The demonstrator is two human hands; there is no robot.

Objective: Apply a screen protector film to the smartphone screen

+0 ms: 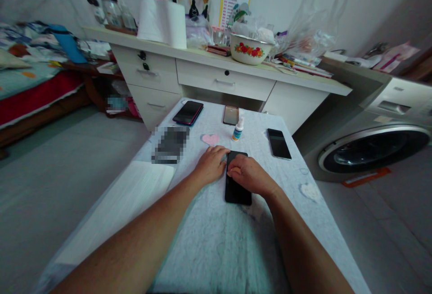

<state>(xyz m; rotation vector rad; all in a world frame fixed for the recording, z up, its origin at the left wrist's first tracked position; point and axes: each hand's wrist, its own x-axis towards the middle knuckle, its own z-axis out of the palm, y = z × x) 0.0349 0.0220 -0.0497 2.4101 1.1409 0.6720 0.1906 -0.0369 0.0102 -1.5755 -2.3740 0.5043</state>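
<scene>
A black smartphone (238, 193) lies flat on the cloth-covered table in front of me, its dark screen up. My left hand (212, 164) rests at the phone's upper left edge, fingers stretched out and touching it. Over the upper part of the screen, my right hand (249, 173) is closed with curled fingers pressed down; whatever they hold is hidden. Just beyond the hands stand a small white spray bottle (238, 130) with a blue-green label and, to its left, a pink heart shape (211, 139) on the tablecloth.
Other phones lie around: a stacked pair (188, 113) at back left, one (279, 144) at right. A phone case (231, 115) lies at the back, a blurred dark item (171, 144) at left. Behind are a white desk (222, 80) and a washing machine (378, 127).
</scene>
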